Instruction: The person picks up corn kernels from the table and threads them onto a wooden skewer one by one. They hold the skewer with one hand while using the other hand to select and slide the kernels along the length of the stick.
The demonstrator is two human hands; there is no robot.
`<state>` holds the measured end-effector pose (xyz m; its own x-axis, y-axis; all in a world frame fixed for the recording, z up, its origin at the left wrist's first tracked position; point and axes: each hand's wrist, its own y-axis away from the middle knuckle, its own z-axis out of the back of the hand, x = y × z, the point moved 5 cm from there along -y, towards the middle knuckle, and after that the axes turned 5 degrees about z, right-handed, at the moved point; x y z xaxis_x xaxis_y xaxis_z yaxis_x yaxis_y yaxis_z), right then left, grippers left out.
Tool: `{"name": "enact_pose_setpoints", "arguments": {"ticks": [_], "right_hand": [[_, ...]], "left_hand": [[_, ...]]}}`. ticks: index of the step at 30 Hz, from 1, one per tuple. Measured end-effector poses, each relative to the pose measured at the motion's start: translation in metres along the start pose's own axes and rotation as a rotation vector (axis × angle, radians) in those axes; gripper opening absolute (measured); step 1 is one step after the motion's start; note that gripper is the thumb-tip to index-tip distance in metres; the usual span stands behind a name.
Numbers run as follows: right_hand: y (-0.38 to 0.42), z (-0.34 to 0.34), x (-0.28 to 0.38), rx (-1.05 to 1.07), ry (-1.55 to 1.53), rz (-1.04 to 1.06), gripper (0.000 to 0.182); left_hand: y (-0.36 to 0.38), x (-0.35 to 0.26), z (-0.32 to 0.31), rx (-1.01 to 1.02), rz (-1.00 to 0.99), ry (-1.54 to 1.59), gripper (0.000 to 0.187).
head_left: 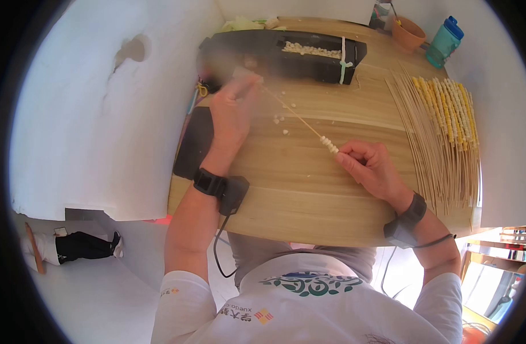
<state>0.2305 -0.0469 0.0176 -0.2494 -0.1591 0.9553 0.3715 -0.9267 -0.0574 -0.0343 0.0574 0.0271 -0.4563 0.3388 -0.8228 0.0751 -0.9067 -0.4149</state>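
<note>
Pinching skewer [297,116] in right hand [369,168], left hand [233,117] closed at its tip, wooden table [309,200]

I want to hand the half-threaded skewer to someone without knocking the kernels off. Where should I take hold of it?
Grip the bare middle of the skewer, pinching from above. The kernels sit bunched at the right hand end, the left hand covers the far end, and the stick appears to lie low over the table.

Table [309,195]: pale wood, smooth, matt grain. Skewer [294,113]: thin bare wood, as are the stacked sticks [423,143]. Tray [309,60]: black glossy plastic. Bottle [444,41]: teal plastic.
</note>
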Motion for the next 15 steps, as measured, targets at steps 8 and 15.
{"name": "enact_pose_setpoints", "arguments": {"ticks": [8, 15], "right_hand": [[0.001, 0.001, 0.002, -0.013, -0.009, -0.043, 0.019], [-0.001, 0.004, 0.001, -0.026, -0.013, -0.014, 0.019]], "left_hand": [[0.004, -0.002, -0.006, 0.056, 0.029, 0.029, 0.022], [0.023, -0.025, -0.027, 0.137, 0.004, -0.037, 0.023]]}}
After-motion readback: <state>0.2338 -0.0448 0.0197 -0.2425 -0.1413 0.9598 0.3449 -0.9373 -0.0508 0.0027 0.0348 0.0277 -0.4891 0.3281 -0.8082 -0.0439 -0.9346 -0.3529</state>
